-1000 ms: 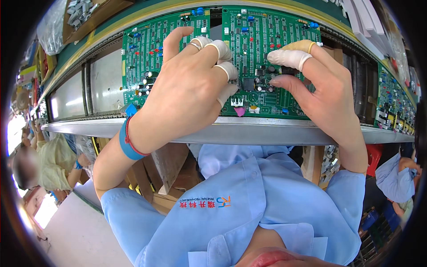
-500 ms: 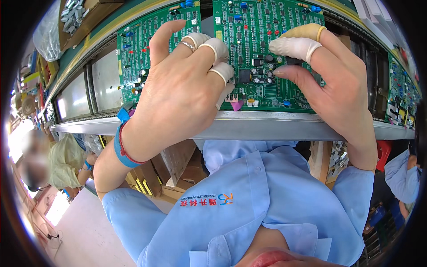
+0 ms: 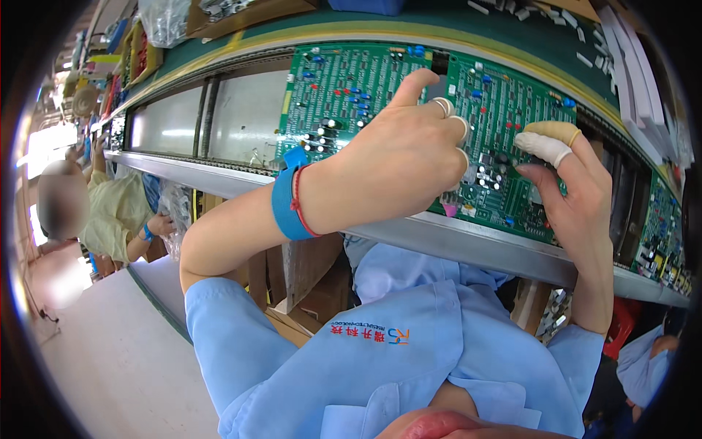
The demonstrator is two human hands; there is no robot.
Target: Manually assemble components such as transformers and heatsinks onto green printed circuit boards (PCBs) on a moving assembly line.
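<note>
Left grip first: the left hand [image 3: 409,157] is arched over the left part of a green circuit board [image 3: 504,99], its covered fingertips tucked out of sight, so whether they pinch anything I cannot tell; little finger cocked clear, perhaps to keep it off the crowded parts. Over on the right, the right hand [image 3: 583,194] has its grip parted, thumb and covered fingertips apart with board showing in the gap, poised just beside a cluster of small capacitors [image 3: 491,172]. That white finger cot [image 3: 547,148] looks meant to keep skin off the circuitry, and the blue wrist strap [image 3: 284,205] may be there against static. And look at the seating: the board lies along the metal rail [image 3: 424,233], which probably holds it level, leaving both hands free, with a second circuit board [image 3: 322,84] just beside it on the left. Beyond, a cardboard box [image 3: 248,20] sits on the green table [image 3: 431,28], presumably parked clear of the boards.
</note>
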